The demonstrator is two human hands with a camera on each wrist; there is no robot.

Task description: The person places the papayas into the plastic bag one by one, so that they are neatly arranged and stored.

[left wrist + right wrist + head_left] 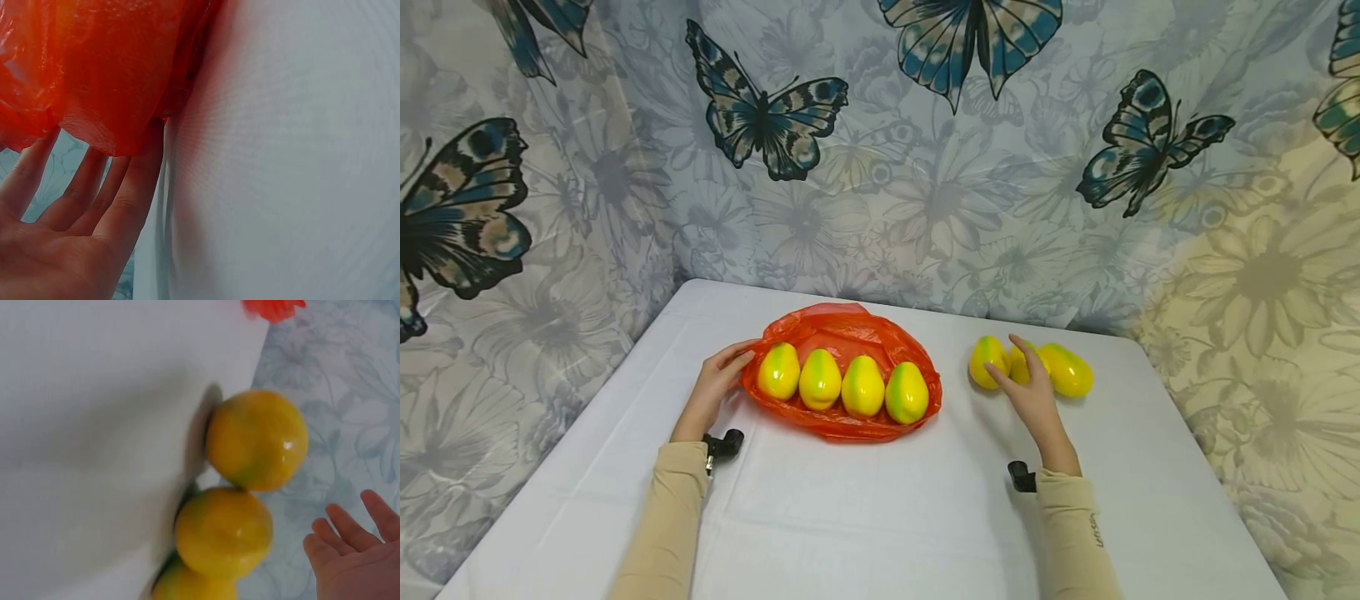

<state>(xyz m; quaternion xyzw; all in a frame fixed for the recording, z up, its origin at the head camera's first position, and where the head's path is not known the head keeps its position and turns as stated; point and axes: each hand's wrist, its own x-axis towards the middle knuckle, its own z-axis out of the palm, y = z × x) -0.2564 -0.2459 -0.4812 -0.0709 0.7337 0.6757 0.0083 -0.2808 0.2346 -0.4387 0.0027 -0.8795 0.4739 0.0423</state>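
Several glossy yellow-green mangoes (862,387) sit in a row inside an opened red plastic bag (850,427). At the bag's left rim is my left hand (718,379); in the left wrist view its fingers (128,194) extend fairly straight, the tips touching the red plastic and partly hidden by it. To the right lie three more mangoes (1070,371) close together. Over them hovers my right hand (1033,400), thumb and fingers spread, covering part of the middle one. The right wrist view shows this hand (359,565) apart from the mangoes (257,440), holding nothing.
A white cloth covers the table (865,525), whose back edge meets a wall hanging (940,217) printed with butterflies and flowers. Each wrist carries a small black camera (727,443) on a strap.
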